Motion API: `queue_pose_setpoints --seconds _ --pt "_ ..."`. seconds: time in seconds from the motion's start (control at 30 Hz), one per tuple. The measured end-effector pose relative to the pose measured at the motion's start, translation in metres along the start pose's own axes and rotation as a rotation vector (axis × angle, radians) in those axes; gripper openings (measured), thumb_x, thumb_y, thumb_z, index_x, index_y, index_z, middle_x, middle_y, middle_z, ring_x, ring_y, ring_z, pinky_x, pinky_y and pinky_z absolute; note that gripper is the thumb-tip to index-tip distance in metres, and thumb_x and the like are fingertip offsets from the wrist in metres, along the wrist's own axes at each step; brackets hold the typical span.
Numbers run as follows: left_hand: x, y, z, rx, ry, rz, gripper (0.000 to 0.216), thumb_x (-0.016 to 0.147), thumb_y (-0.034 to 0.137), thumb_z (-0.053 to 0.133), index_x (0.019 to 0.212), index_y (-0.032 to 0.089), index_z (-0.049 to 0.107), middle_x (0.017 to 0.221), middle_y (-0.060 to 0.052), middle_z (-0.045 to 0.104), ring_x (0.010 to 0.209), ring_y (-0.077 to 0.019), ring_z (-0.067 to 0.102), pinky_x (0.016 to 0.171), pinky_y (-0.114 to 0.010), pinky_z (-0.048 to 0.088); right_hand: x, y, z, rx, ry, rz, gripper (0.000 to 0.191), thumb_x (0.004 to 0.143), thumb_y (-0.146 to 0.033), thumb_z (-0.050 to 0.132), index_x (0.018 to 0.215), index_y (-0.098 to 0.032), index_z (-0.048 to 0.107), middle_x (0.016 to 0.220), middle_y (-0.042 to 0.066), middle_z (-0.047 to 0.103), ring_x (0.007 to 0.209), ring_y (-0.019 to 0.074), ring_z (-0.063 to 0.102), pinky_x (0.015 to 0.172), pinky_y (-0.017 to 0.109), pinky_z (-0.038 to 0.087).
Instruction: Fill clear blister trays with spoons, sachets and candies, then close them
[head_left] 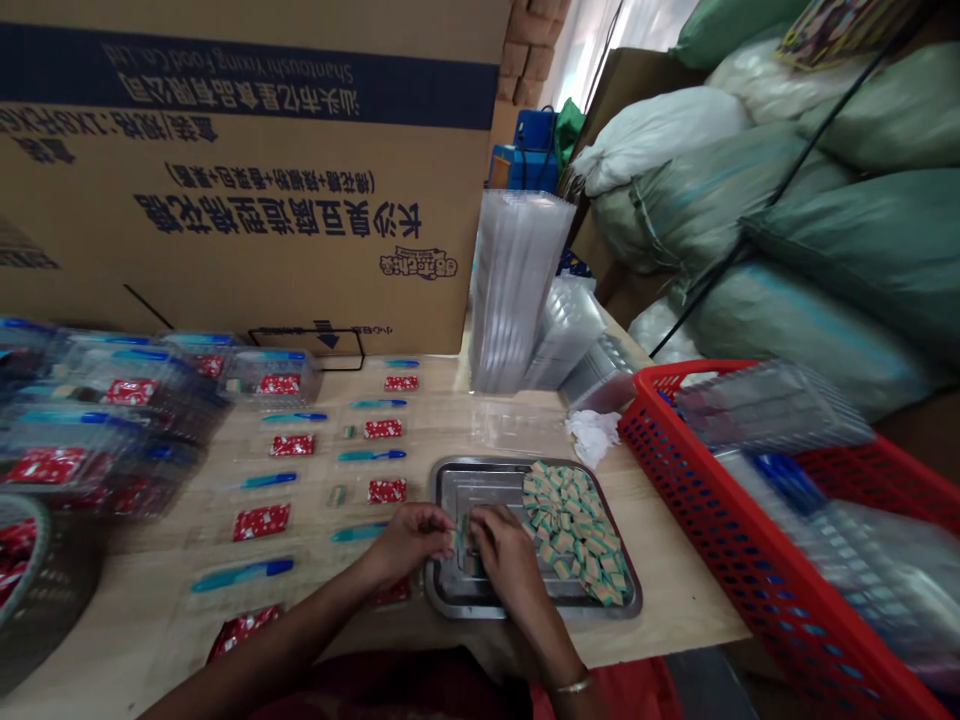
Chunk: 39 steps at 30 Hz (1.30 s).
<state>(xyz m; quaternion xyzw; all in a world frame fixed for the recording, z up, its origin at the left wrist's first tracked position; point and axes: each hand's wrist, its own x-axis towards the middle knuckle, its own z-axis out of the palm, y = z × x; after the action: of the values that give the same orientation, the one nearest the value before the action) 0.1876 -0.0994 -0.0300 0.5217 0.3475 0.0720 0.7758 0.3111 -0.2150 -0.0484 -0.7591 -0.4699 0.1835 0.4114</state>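
Observation:
My left hand (pixel 409 545) and my right hand (pixel 506 552) meet above a steel tray (pixel 469 590), pinching a small green-and-tan wrapped piece (pixel 462 534) between their fingertips. A heap of similar pieces (pixel 571 530) lies on the tray's right half, just beyond my right hand. To the left of my left hand, red foil packets (pixel 261 522) and blue-handled plastic spoons (pixel 242 575) lie in rows on the wooden table (pixel 675 590). One red packet (pixel 394 592) is partly hidden under my left hand.
Filled transparent plastic trays (pixel 127 400) stand at the left, with a dark round basket (pixel 37 590) of red packets near them. Stacked transparent trays (pixel 510 290) and a white tissue (pixel 592 435) sit at the back. A red plastic crate (pixel 757 500) is at the right; a large cardboard box (pixel 247 190) and sacks (pixel 787 220) stand behind.

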Motion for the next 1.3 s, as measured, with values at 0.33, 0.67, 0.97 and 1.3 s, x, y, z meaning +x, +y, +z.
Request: queue_pose_setpoints --seconds 0.33,0.67,0.97,1.3 --pt "0.000 -0.005 -0.007 0.039 0.082 0.099 0.027 0.053 0.035 0.078 0.068 0.015 0.067 0.059 0.002 0.063 0.053 -0.0121 0.058 0.057 -0.024 0.044 0.007 -0.004 -0.008 0.284 -0.126 0.041 0.021 0.086 -0.031 0.049 0.086 -0.019 0.066 0.081 0.005 0.065 0.075 0.0184 0.061 0.068 0.029 0.047" --pt "-0.002 -0.005 -0.006 0.045 0.034 0.141 0.026 0.053 0.033 0.078 0.069 0.015 0.069 0.063 0.000 0.067 0.058 -0.0127 0.058 0.061 -0.024 0.045 0.001 -0.017 0.011 0.415 -0.069 0.092 0.018 0.079 -0.034 0.057 0.073 -0.018 0.062 0.063 0.000 0.063 0.059 0.0136 0.058 0.055 0.022 0.044" --pt "0.001 -0.006 -0.008 0.019 0.128 0.117 0.028 0.049 0.030 0.078 0.069 0.015 0.065 0.062 0.002 0.061 0.057 -0.0122 0.055 0.060 -0.026 0.047 0.009 0.015 -0.019 -0.236 0.049 -0.008 0.021 0.084 -0.022 0.048 0.085 -0.021 0.069 0.083 0.007 0.066 0.081 0.0219 0.060 0.074 0.032 0.046" --pt "-0.001 -0.007 -0.010 -0.017 0.169 0.170 0.026 0.049 0.027 0.076 0.069 0.015 0.062 0.063 0.004 0.056 0.058 -0.0115 0.053 0.058 -0.027 0.049 0.011 0.000 0.002 -0.290 -0.089 -0.141 0.011 0.078 -0.012 0.050 0.073 -0.019 0.058 0.076 0.003 0.058 0.077 0.0201 0.052 0.073 0.032 0.039"
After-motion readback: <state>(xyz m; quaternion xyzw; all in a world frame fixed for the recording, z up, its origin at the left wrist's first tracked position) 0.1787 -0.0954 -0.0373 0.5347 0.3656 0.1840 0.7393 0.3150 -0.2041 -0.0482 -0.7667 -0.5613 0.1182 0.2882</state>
